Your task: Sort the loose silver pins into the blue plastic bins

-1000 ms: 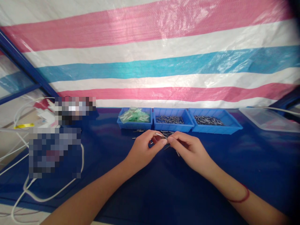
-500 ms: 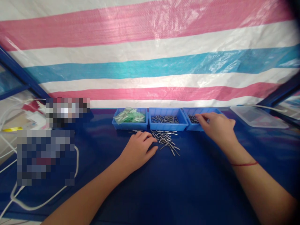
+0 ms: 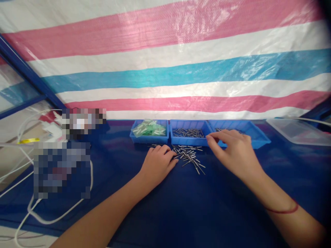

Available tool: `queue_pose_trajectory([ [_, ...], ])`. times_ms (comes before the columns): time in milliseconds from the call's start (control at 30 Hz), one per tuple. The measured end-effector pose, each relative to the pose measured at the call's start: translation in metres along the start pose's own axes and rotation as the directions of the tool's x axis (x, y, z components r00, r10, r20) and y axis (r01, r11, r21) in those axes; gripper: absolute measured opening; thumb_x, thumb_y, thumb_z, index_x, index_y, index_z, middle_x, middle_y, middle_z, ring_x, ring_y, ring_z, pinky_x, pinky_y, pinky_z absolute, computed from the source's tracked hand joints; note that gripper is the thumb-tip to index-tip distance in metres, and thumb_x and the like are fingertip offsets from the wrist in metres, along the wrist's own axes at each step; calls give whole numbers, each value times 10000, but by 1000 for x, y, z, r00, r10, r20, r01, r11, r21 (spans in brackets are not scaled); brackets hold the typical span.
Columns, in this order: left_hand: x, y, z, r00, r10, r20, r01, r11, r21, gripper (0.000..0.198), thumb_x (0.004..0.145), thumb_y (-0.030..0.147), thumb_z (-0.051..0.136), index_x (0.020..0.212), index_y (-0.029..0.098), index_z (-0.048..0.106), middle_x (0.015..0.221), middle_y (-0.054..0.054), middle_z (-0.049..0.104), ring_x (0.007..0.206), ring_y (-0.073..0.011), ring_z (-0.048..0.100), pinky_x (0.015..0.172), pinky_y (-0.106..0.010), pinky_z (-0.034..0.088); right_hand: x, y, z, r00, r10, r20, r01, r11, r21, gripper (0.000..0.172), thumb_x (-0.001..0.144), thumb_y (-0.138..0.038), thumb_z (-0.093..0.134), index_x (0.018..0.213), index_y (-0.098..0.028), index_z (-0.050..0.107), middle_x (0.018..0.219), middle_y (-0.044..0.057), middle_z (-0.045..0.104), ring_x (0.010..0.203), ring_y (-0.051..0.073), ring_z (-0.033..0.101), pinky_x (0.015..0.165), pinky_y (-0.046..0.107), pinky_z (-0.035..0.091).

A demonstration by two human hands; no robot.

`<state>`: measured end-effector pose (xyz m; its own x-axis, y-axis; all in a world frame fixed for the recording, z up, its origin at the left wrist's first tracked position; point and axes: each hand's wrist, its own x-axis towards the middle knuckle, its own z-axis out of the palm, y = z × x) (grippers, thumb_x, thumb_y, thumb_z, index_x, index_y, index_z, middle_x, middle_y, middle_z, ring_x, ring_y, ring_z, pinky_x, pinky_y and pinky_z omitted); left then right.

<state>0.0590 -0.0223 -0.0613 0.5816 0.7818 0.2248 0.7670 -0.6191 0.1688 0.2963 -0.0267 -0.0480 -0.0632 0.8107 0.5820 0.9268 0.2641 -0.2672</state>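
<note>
My left hand (image 3: 159, 162) rests palm down on the blue table, its fingers loosely bent and a little apart. Its fingertips reach the left side of a loose pile of blind rivets (image 3: 190, 155). Over the front of the right blue bin (image 3: 254, 139) hovers my right hand (image 3: 234, 151), thumb and index finger pinched together. Whatever may be between those fingertips is too small to tell. The middle blue bin (image 3: 190, 140) contains many metal rivets. More metal pieces in the right bin are partly hidden by my right hand.
A left blue bin (image 3: 152, 139) holds pale green plastic packets (image 3: 151, 129). At the right lies a clear plastic lid or tray (image 3: 297, 132). White cables (image 3: 51, 220) run along the left side, near blurred-out items. A striped sheet (image 3: 165, 62) hangs behind the bins.
My right hand has drawn back and left from inside the right bin to its front corner. The left hand's thumb and index finger are closer together. The whole view has shifted slightly.
</note>
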Motion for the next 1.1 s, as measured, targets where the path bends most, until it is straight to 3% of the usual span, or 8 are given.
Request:
queue_pose_trajectory([
  [133,4,1,2,1000,10,-4,-10,997,73,220,933,331,477,906,189,644,962,-54,618,860,-194,539,729,-336,347,-6,-22,3,996,-68,60,62,994,92,212,874,-320,517,800,-211,683,797,42,687,773,211,591,772,374,357],
  [333,2,1,0,999,-9,-54,15,994,107,248,955,327,421,918,182,619,957,-69,616,848,-200,530,718,-342,344,-11,-32,10,984,-102,143,74,980,187,182,863,-285,533,790,-220,686,807,41,698,787,214,604,803,391,384],
  [467,0,3,-3,990,-75,-118,71,997,-42,253,971,311,380,935,177,591,941,-58,623,868,-193,547,733,-327,360,-13,-36,13,974,-109,199,39,945,326,149,832,-297,577,863,-216,698,820,51,699,806,219,609,785,385,436],
  [600,-3,11,-5,986,-108,-124,67,953,-297,215,967,295,392,929,180,570,933,-35,635,870,-171,572,755,-297,387,-17,-44,17,956,31,290,-187,828,529,239,838,-404,579,921,-212,695,852,49,698,760,194,609,695,338,476],
  [700,-4,17,-7,987,-117,-108,66,918,-391,201,958,299,417,922,182,576,932,-33,646,847,-165,585,738,-290,395,-21,-49,19,939,114,323,-301,723,622,255,841,-428,573,875,-206,692,855,46,696,741,184,610,655,317,480],
  [833,-5,19,-9,986,-120,-116,56,893,-447,195,945,318,447,943,183,588,937,-35,654,850,-168,590,743,-288,408,-22,-51,19,943,137,302,-315,656,686,235,828,-413,593,854,-198,682,870,51,692,754,185,617,650,307,493],
  [967,-4,18,-7,989,-99,-109,31,862,-505,207,935,321,467,1018,185,601,964,-46,657,873,-172,598,763,-285,428,-21,-55,13,954,109,278,-273,693,667,188,834,-378,584,824,-212,672,832,39,680,727,175,593,644,306,472],
  [1100,-3,19,-6,988,-104,-112,21,819,-573,197,930,317,483,961,181,622,932,-43,663,835,-160,604,751,-270,440,-21,-59,9,963,92,253,-242,707,665,143,833,-342,591,807,-220,662,782,18,657,662,149,562,620,294,448],
])
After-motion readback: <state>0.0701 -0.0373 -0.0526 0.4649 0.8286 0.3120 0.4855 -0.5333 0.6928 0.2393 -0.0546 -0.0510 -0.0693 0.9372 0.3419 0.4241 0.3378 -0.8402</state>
